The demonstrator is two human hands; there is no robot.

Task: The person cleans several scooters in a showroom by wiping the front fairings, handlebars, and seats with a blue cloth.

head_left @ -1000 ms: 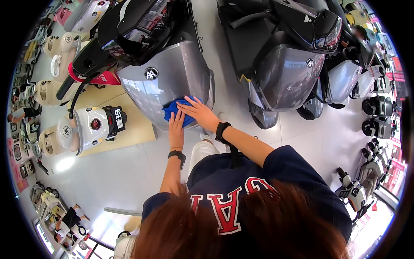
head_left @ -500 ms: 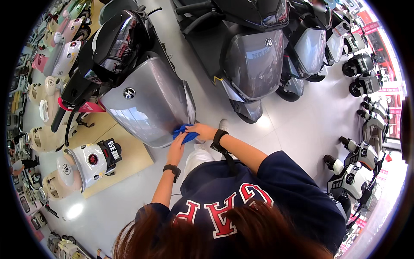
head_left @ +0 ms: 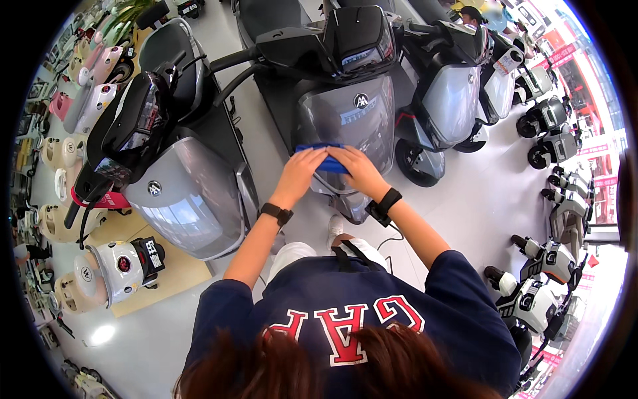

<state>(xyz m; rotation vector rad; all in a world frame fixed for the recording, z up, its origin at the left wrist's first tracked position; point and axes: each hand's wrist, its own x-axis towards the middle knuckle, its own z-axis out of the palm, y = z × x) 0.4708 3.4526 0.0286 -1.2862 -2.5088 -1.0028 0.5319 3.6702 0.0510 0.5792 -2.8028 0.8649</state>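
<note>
A folded blue cloth [head_left: 331, 165] is held between both my hands, in front of the lower part of a grey scooter's front panel [head_left: 355, 123]. My left hand [head_left: 300, 174] closes on its left part and my right hand [head_left: 361, 174] on its right part, fingertips almost meeting on top. Whether the cloth touches the panel I cannot tell. Another grey scooter with a glossy front panel [head_left: 186, 193] stands to the left, apart from my hands.
More scooters [head_left: 444, 100] stand in a row to the right. A white scooter [head_left: 126, 266] is on a low tan platform [head_left: 163, 289] at left. White and black bikes [head_left: 535, 292] line the right side. Above my hands, the middle scooter's handlebar [head_left: 236, 60] juts left.
Both hands have left the left scooter's lower panel edge and moved up and right to the middle scooter, taking the cloth along. My view has shifted to the right.
</note>
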